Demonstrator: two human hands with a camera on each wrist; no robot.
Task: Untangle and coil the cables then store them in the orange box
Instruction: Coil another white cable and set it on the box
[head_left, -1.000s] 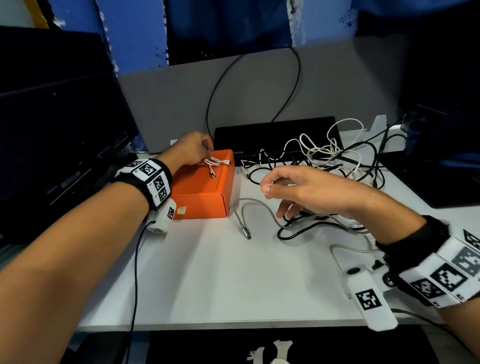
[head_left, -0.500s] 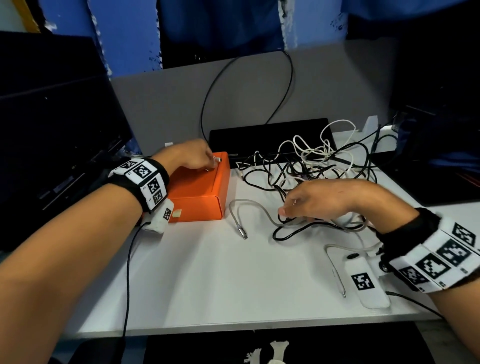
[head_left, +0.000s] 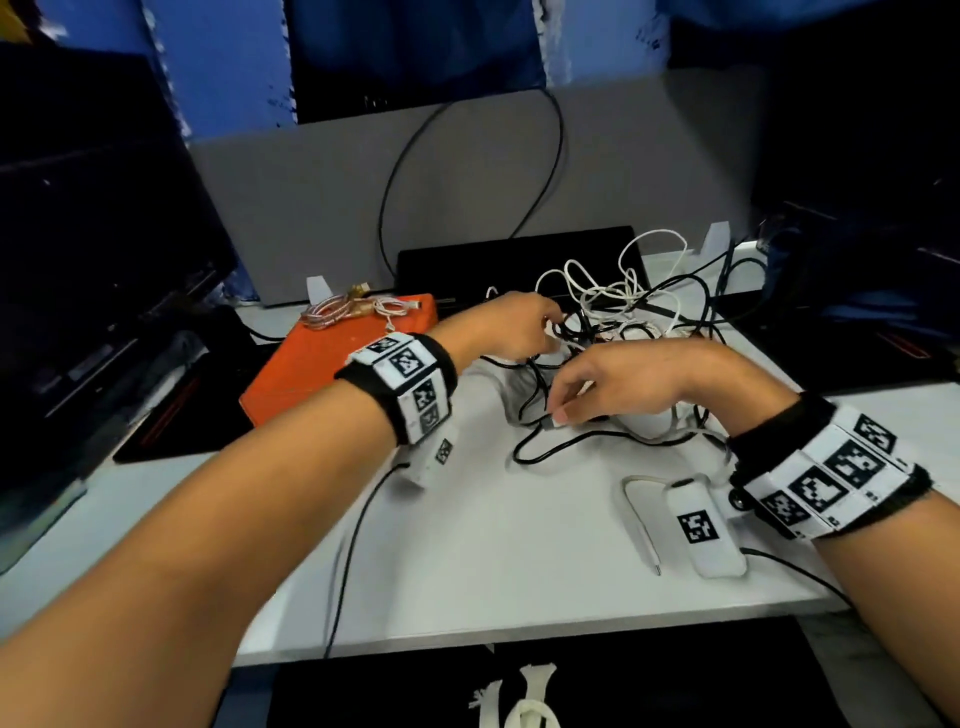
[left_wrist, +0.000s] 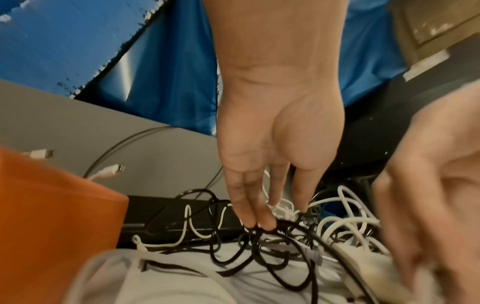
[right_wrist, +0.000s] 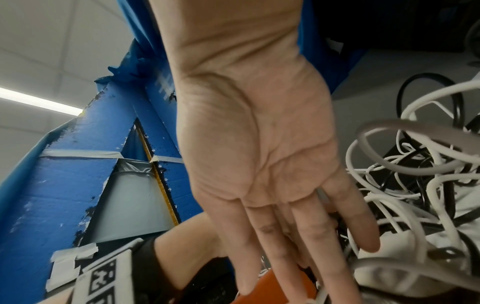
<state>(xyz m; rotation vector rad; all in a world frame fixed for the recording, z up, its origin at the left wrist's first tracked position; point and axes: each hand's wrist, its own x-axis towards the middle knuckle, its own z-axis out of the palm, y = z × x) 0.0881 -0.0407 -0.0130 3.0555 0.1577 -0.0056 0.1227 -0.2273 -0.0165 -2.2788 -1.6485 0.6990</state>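
The orange box (head_left: 332, 364) sits left of centre on the white table, with a pink braided coil (head_left: 327, 312) and a small white coil (head_left: 392, 309) lying on its top. To its right spreads a tangle of black and white cables (head_left: 628, 301). My left hand (head_left: 545, 325) reaches into the tangle, its straight fingertips (left_wrist: 259, 224) touching black loops. My right hand (head_left: 566, 410) hovers palm down over the near side of the tangle, fingers extended, one fingertip on a black cable. In the right wrist view its fingers (right_wrist: 324, 236) are straight and rest near a white adapter (right_wrist: 389, 246).
A flat black device (head_left: 519, 254) lies behind the tangle against a grey partition (head_left: 467, 171). A dark monitor (head_left: 93, 234) stands at the left. A white tagged unit (head_left: 701, 525) with a thin cable lies near the front table edge (head_left: 519, 634).
My left hand has left the orange box and moved right into the tangle. My right hand has stayed low over the cables, shifting slightly left.
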